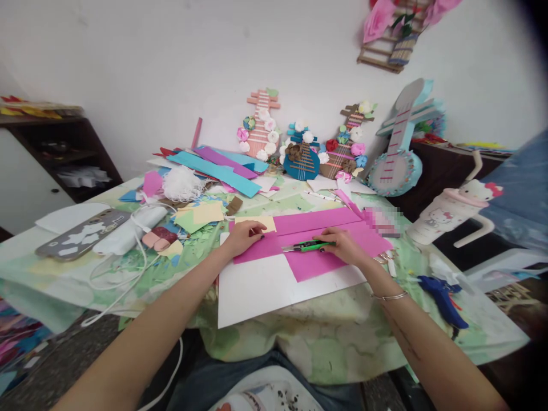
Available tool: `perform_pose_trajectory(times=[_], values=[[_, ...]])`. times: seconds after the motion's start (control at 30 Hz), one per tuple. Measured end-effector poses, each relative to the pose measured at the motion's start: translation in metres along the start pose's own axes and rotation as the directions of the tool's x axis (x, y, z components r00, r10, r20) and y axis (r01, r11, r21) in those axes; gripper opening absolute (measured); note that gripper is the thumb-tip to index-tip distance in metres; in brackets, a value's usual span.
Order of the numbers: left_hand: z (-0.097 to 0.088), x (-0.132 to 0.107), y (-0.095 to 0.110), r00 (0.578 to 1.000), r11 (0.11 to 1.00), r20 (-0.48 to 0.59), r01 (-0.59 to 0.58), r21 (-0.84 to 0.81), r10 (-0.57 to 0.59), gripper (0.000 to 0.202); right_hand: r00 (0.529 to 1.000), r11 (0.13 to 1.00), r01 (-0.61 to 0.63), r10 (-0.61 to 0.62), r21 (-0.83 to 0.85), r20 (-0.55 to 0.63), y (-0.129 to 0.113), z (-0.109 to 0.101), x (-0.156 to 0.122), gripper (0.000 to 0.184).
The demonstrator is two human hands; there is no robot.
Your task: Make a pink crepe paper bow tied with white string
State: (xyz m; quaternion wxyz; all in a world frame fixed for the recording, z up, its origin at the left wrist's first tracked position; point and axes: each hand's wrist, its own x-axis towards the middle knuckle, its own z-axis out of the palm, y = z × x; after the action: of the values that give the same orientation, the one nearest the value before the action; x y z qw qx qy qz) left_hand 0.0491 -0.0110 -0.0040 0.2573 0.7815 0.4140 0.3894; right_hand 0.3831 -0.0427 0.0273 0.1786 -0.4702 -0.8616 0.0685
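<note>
While the left hand (245, 235) flattens pink paper (317, 220), the right hand (346, 245) grips a green cutter (306, 246) lying crosswise, tip leftward.

Right edge: blue plastic hot glue gun (443, 294); white cartoon-cat tumbler with pink lid (445, 218)
Back row: flower-decorated cardboard guitars (302, 162)
Left: tangled white string (182, 182)

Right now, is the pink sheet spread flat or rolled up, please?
Spread flat: the pink sheet lies on the white board, left hand pressing it, right hand holding a cutter.
</note>
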Motion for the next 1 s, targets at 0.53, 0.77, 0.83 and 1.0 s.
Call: perform_pose_trajectory(times=[0.53,0.77,0.83,1.0], values=[[-0.001,-0.005,0.009,0.886,0.883,0.298,-0.423,0.202,0.356,0.053,0.998,0.998,0.056,-0.057,0.036,0.029,0.007,0.003,0.004,0.043],[0.002,-0.005,0.006,0.878,0.879,0.405,-0.386,0.280,0.256,0.058,0.993,0.994,0.104,-0.106,0.046,0.048,0.006,0.000,0.003,0.045],[0.003,-0.005,0.004,0.881,0.886,0.407,-0.372,0.276,0.243,0.060,0.992,0.993,0.108,-0.110,0.041,0.060,0.006,-0.002,0.001,0.046],[0.004,-0.003,0.001,0.890,0.911,0.408,-0.325,0.254,0.204,0.061,0.995,0.997,0.078,-0.079,0.027,0.058,0.004,-0.007,-0.008,0.044]])
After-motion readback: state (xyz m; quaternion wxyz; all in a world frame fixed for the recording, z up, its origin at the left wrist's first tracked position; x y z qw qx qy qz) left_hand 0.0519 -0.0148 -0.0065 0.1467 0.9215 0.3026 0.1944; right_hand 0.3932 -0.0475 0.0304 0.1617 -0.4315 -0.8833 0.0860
